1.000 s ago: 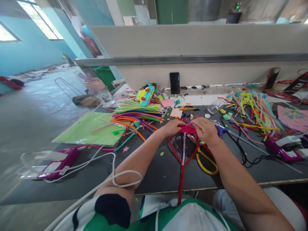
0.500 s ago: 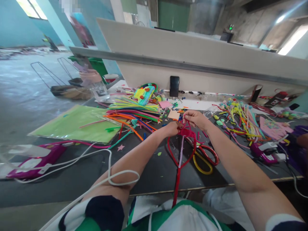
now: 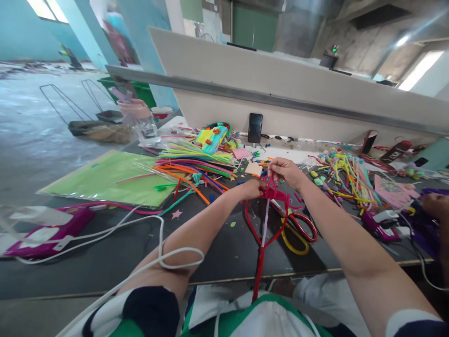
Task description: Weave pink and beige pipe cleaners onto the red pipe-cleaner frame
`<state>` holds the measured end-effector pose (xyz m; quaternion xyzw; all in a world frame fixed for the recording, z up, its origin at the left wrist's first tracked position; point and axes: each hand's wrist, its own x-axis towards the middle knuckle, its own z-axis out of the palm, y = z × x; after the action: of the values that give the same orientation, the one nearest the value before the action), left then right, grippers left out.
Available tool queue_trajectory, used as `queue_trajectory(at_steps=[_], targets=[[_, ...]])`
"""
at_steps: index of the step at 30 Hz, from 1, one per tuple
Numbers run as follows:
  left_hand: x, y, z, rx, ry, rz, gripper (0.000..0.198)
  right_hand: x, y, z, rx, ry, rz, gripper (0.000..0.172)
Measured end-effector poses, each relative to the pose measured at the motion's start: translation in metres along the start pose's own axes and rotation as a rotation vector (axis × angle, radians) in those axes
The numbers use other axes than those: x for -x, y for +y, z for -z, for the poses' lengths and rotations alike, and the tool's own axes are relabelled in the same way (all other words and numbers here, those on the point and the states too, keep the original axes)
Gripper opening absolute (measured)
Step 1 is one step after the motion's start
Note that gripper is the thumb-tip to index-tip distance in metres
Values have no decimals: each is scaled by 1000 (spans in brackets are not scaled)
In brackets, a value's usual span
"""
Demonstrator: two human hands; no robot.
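Note:
Both my hands meet at the top of a red pipe-cleaner loop (image 3: 261, 243) with a pale pink strand down its middle and a red stem running toward my lap. My left hand (image 3: 253, 188) is closed on the loop's top left. My right hand (image 3: 285, 171) is raised a little above it, pinching a red pipe-cleaner end that twists into a knot there. The loop hangs over the dark table (image 3: 217, 252) in the middle of the head view.
Red and yellow scissors (image 3: 298, 229) lie right of the loop. Bundled coloured pipe cleaners (image 3: 196, 166), a green sheet (image 3: 105, 180), a black phone (image 3: 254, 127), two glue guns (image 3: 45, 231) and a white cable (image 3: 154, 234) surround it. Another person's hand (image 3: 437, 206) shows at far right.
My right hand has lifted off the loop's top and pulled a red end upward. The view has swung right, bringing another person's hand into view.

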<state>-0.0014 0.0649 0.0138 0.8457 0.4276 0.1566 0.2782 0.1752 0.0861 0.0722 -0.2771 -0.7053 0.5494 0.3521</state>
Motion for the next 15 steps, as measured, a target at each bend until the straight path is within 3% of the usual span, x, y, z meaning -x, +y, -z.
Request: queue_trajectory(at_steps=[9, 15], targets=[[3, -5, -1, 338, -16, -83, 34, -2, 2, 0, 47, -8, 2, 24], [-1, -12, -3, 213, -19, -39, 31, 0, 6, -2, -18, 5, 4, 25]])
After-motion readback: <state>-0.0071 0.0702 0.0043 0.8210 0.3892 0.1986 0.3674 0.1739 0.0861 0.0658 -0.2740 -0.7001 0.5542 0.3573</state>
